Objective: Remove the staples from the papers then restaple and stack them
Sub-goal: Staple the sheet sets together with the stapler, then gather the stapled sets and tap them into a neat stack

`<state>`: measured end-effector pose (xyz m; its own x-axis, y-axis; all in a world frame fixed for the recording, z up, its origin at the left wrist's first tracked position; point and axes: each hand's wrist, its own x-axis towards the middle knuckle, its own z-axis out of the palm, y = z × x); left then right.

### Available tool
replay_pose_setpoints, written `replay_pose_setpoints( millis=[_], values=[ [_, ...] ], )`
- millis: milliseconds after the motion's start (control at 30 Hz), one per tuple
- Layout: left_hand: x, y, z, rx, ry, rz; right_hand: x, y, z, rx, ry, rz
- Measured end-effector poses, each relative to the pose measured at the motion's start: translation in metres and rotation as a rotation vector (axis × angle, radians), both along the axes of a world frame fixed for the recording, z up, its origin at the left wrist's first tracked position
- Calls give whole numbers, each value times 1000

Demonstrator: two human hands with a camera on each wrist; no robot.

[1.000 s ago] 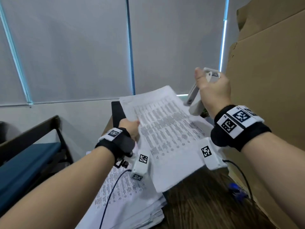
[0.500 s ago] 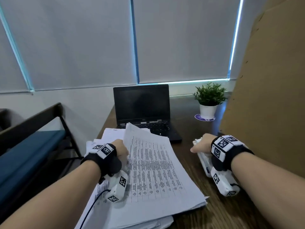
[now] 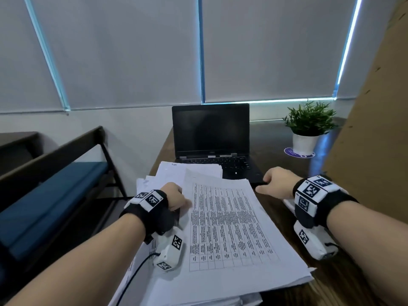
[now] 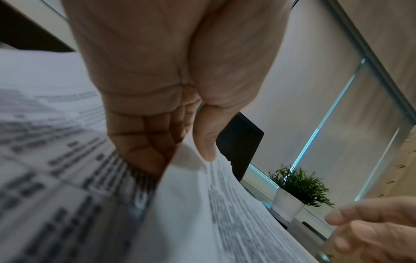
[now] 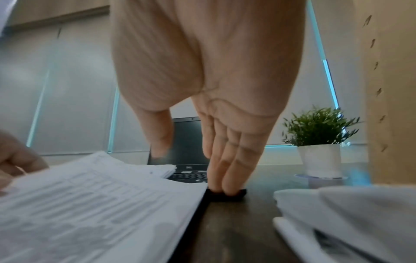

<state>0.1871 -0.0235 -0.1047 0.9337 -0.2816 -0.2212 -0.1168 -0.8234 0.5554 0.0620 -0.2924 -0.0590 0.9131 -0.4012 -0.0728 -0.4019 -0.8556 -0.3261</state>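
A stapled set of printed table sheets (image 3: 223, 228) lies on top of a paper stack (image 3: 176, 171) on the dark desk. My left hand (image 3: 174, 199) pinches the set's left edge, thumb above and curled fingers below (image 4: 144, 146). My right hand (image 3: 273, 182) is empty. Its straight fingertips (image 5: 225, 186) rest on the front corner of the laptop (image 3: 212, 138), just right of the papers. The white stapler (image 5: 337, 222) lies on the desk under my right wrist, showing only as a white sliver (image 3: 288, 205) in the head view.
The open black laptop stands behind the papers. A small potted plant (image 3: 309, 129) sits at the back right. A tall cardboard panel (image 3: 375, 129) walls the right side. A blue-cushioned bench (image 3: 44, 206) runs along the left of the desk (image 3: 331, 290).
The papers came down from mid-air onto the stack. My right hand lowered the stapler to the desk, let go of it and moved forward to the laptop corner.
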Motion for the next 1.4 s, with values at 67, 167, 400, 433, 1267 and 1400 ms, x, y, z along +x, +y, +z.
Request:
replay_pose_setpoints(
  millis=[67, 167, 400, 433, 1267, 1400],
  values=[
    [-3, 10, 6, -84, 4, 73, -3, 15, -2, 59, 121, 49],
    [-3, 37, 20, 5, -129, 210, -5, 26, -9, 3, 291, 143],
    [6, 88, 15, 67, 27, 297, 13, 53, -20, 114, 276, 251],
    [11, 89, 10, 20, 35, 314, 17, 57, -23, 158, 263, 252],
    [17, 73, 5, -157, 92, 178, 36, 51, -61, 369, 228, 123],
    [31, 76, 7, -271, 105, 274, 33, 53, -57, 418, 233, 112]
  ],
)
